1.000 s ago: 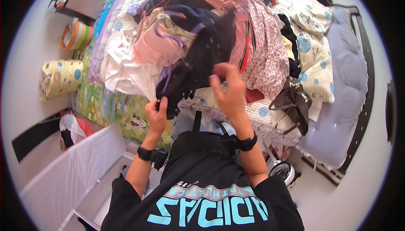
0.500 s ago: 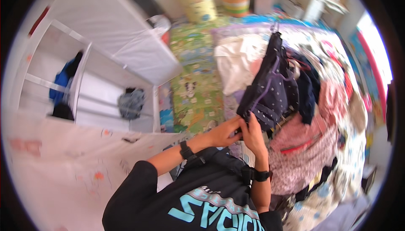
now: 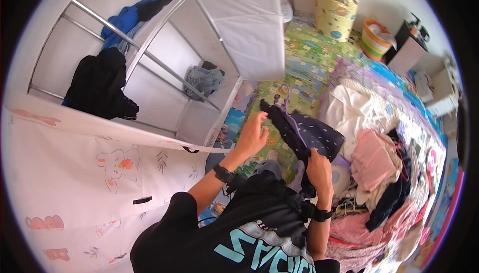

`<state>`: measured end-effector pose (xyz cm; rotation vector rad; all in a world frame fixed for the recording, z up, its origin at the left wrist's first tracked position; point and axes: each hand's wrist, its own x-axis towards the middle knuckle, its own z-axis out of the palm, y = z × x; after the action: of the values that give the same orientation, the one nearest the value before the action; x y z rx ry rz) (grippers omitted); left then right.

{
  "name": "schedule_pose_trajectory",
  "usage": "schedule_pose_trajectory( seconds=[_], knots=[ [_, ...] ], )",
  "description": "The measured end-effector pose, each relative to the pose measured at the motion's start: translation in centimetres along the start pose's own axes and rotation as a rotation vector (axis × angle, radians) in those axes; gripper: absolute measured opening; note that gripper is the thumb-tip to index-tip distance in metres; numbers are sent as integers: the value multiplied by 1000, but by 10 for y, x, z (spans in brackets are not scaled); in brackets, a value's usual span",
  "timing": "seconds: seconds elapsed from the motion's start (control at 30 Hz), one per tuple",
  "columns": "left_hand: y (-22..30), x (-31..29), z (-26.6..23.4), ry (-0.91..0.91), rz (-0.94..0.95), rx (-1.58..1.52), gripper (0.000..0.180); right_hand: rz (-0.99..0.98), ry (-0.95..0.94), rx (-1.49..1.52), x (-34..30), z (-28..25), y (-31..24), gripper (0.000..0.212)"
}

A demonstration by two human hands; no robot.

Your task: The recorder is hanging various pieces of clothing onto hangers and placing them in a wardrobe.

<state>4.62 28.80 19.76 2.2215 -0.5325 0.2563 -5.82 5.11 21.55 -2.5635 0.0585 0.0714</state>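
Observation:
My right hand [image 3: 320,173] is closed on the near edge of a dark navy garment [image 3: 322,136] with small white specks. The garment hangs on a purple hanger [image 3: 297,127], whose hook points away from me above the floor mat. My left hand [image 3: 253,134] is raised beside the garment's left end, fingers apart, with nothing seen in it. Whether its fingertips touch the cloth I cannot tell.
To the left stands an open white fabric wardrobe [image 3: 164,121] with metal rails; black [image 3: 97,86], blue [image 3: 122,23] and grey-blue clothes [image 3: 203,81] lie inside. A bed at right bears a clothes pile [image 3: 371,158]. Beyond the patterned mat [image 3: 309,53] are a yellow bag [image 3: 335,11] and striped basket [image 3: 375,41].
My view has turned left toward the wardrobe. The garment on its hanger has moved off the clothes pile to above the mat. My left hand has come away from my right hand.

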Motion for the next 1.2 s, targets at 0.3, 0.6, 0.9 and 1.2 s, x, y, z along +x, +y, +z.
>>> schedule_pose_trajectory(
  seconds=[0.3, 0.6, 0.9, 1.2],
  knots=[
    [-111, -17, -59, 84, -545, 697, 36, -307, -204, 438, 181, 40, -27, 27],
    [-100, -171, -90, 142, -945, 839, 19, -219, -1177, 897, 246, 113, -86, 39],
    [-76, -143, -115, 311, -1536, -184, 48, -514, -1000, 838, 218, 212, -115, 43],
    [-183, -79, -109, 440, -1582, -758, 57, -466, -950, 834, 188, 291, -187, 34]
  ],
)
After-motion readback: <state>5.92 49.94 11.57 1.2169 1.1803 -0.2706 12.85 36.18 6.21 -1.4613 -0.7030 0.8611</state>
